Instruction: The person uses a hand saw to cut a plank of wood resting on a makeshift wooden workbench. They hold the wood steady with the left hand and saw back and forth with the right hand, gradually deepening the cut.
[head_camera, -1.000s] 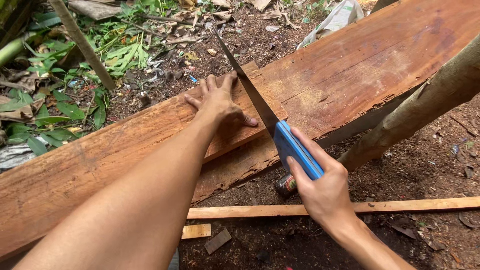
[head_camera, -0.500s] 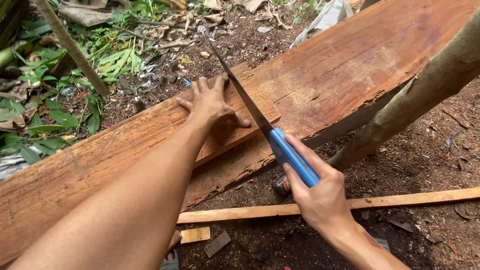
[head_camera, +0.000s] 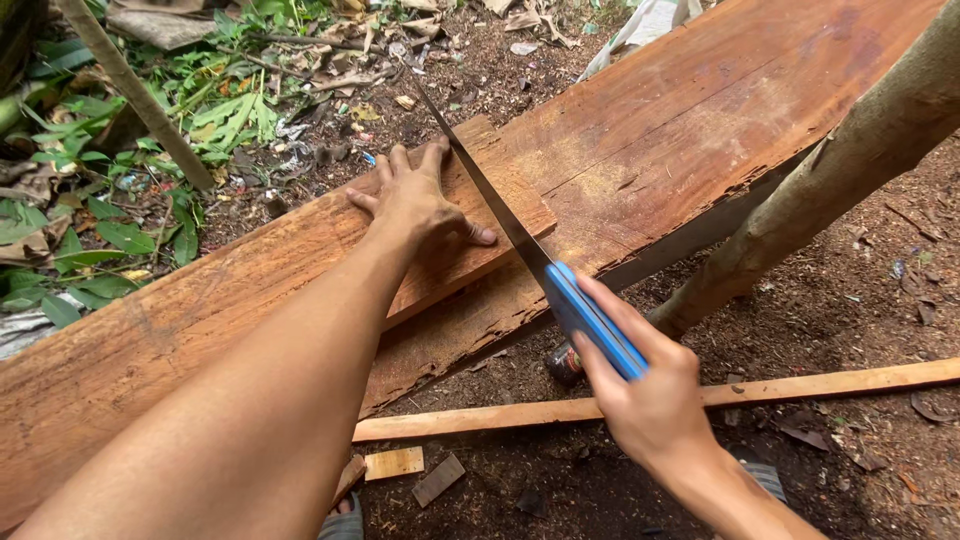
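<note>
Head view: the right hand (head_camera: 655, 405) is wrapped tight round the blue handle of a handsaw (head_camera: 560, 285), forefinger laid along the grip. The thin steel blade runs up and away across a narrow reddish board (head_camera: 330, 270) that lies on top of a much wider rough plank (head_camera: 700, 130), teeth down near that board's end. The left hand (head_camera: 415, 205) lies flat on the board just beside the blade, fingers spread, thumb nearest the steel — pressing down, gripping nothing.

The board looks stiff, dense and fairly heavy; its rough, dry face should give a palm good purchase, so a flat press close to the cut seems the sound hold. The blade looks thin and springy, likely to bend if pushed askew, and is best steered from the handle alone.

Below the plank a pale wooden slat (head_camera: 800, 385) lies on dark soil with small offcuts (head_camera: 395, 462) — a barky tree trunk (head_camera: 850, 170) leans at right, green leaves (head_camera: 110, 240) at left.
</note>
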